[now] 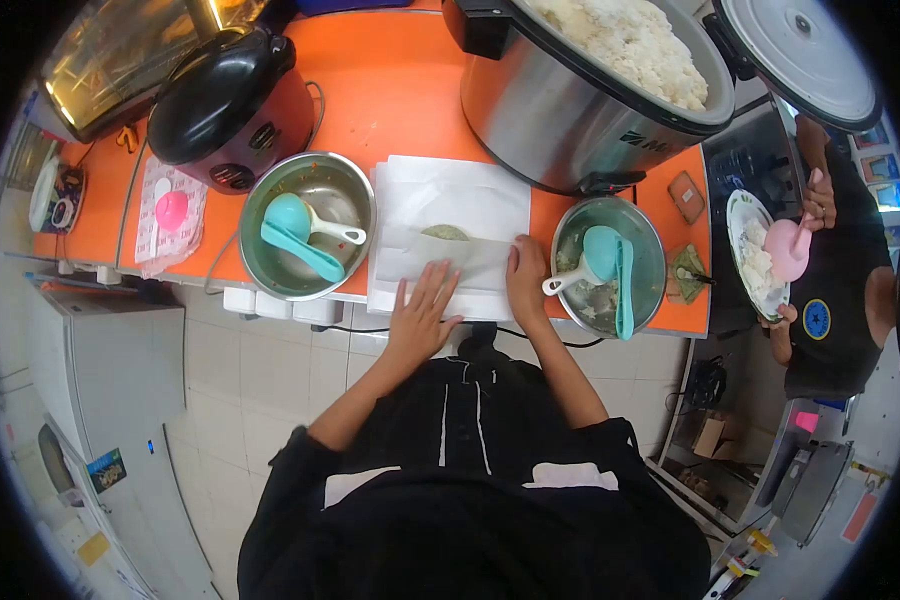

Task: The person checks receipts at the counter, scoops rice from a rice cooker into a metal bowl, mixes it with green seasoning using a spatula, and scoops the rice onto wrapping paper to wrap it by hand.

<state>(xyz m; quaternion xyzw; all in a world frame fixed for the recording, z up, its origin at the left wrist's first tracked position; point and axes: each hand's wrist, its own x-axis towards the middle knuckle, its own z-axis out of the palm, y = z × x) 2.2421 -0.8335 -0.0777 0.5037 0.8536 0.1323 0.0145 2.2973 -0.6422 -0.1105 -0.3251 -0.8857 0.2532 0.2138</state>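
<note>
A stack of white paper sheets (460, 190) lies on the orange table in front of me. The near part of the top sheet is folded up, and a pale greenish rounded patch (444, 232), of a kind I cannot make out, shows just above the fold. My left hand (423, 308) rests on the lower left of the paper with its fingers spread. At the right side of the folded sheet, my right hand (527, 278) grips the paper's edge, its fingers partly hidden. Steel bowls flank the paper: the left bowl (260, 260) and the right bowl (653, 240) each hold turquoise and white serving utensils.
A large steel rice cooker (530, 130) full of rice stands behind the paper. A smaller red and black cooker (250, 130) sits back left. A pink scoop (171, 210) lies on a plastic bag. At right, another person holds a plate (745, 215) of rice and a pink paddle.
</note>
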